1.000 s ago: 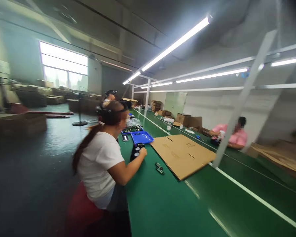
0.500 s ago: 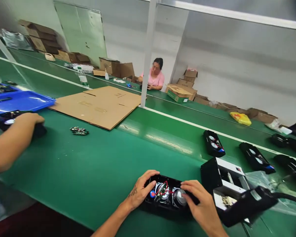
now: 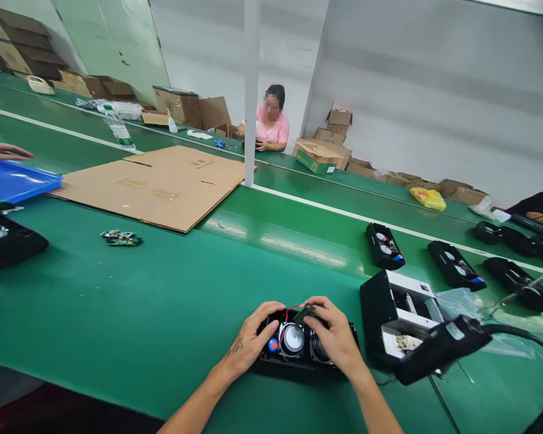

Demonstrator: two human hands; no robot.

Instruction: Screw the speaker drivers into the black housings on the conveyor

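Observation:
A black speaker box [image 3: 294,367] lies on the green table in front of me, its inside facing up. Two round silver speaker drivers show in it, the left one [image 3: 292,339] plainly and the other partly under my fingers. My left hand [image 3: 248,343] grips the box's left end, thumb over the rim near a blue-and-red round part [image 3: 273,345]. Above the upper edge, my right hand [image 3: 337,334] pinches a small green circuit board [image 3: 304,314]. Red wires [image 3: 290,312] run beside the board into the box.
Right of the box stands a black-and-white machine [image 3: 400,313], with a black cabled device [image 3: 443,349] before it. More speaker boxes [image 3: 384,246] lie beyond. Leftward are loose circuit boards [image 3: 121,238], flat cardboard [image 3: 163,187], a blue tray [image 3: 18,184] and a co-worker's hand [image 3: 4,150]. Another person [image 3: 271,126] sits opposite.
My right hand has moved from the box's right end inward and lifted the circuit board off the drivers. The co-worker's hand at left has left a speaker box for the tray. The view has shifted.

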